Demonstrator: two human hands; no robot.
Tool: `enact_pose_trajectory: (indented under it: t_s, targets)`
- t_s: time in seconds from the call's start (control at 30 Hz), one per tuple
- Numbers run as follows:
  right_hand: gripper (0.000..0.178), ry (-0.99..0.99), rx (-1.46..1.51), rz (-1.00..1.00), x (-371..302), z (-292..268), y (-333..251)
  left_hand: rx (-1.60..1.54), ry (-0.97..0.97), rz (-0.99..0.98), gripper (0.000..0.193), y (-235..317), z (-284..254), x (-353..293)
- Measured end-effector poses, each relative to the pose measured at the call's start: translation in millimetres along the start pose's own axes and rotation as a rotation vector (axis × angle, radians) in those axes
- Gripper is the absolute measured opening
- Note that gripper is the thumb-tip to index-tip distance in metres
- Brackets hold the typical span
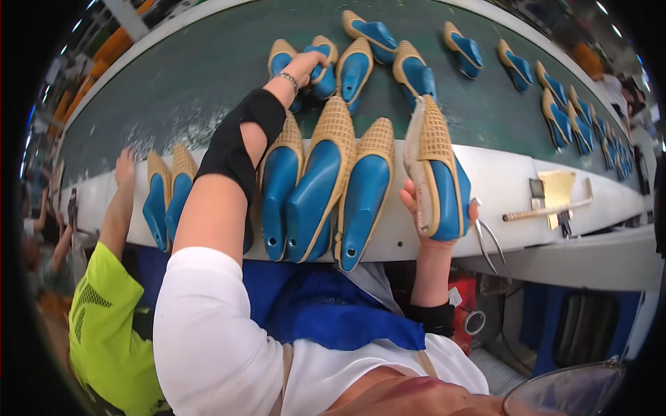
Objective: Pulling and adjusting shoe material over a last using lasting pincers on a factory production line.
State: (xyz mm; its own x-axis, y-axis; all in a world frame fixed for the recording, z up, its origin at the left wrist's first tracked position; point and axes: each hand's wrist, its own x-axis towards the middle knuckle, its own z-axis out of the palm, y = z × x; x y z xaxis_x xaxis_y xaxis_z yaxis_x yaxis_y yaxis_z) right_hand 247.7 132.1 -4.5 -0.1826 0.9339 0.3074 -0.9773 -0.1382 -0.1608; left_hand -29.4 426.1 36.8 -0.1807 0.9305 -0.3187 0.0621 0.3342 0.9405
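My left hand (303, 67) stretches out over the green belt, its fingers closed round a woven tan shoe on a blue last (323, 82). Near the white edge, my right hand (436, 247) grips another shoe on its last (449, 194), toe up, with the pale sole side turned left. Pincers (490, 239) stick out beside that hand's fingers; whether the hand holds them too I cannot tell. Between my arms, several shoes on blue lasts (368, 201) lie toe away on the white ledge. More shoes (354, 75) sit close to my left hand.
The green conveyor belt (208, 83) carries several more shoes (558, 118) at the right. On the white ledge (496, 173) lie a hammer-like tool (548, 210) and yellow paper (557, 188). A co-worker in a bright yellow-green sleeve (104, 326) reaches in at my left, beside two shoes (158, 201).
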Motion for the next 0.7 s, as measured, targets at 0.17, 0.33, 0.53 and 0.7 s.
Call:
enact_pose_trajectory:
  t_s: [0.17, 0.33, 0.53, 0.7]
  targets:
    - [0.094, -0.06, 0.095, 0.054, 6.0, 2.5, 8.8, -0.348, -0.116, -0.055, 0.047, 21.0, -62.9, -28.3]
    - [0.093, -0.079, 0.09, 0.063, 3.3, 3.8, 10.5, -0.412, -0.252, 0.011, 0.047, 33.6, -99.1, -102.9]
    - [0.089, -0.097, -0.01, 0.108, 6.2, 5.8, 11.3, -0.881, -0.653, -0.001, 0.049, 20.4, -112.1, -205.1]
    - [0.086, -0.019, 0.015, 0.092, 6.2, 17.5, 12.9, -1.076, -0.512, -0.014, 0.047, 6.7, -108.3, -268.8]
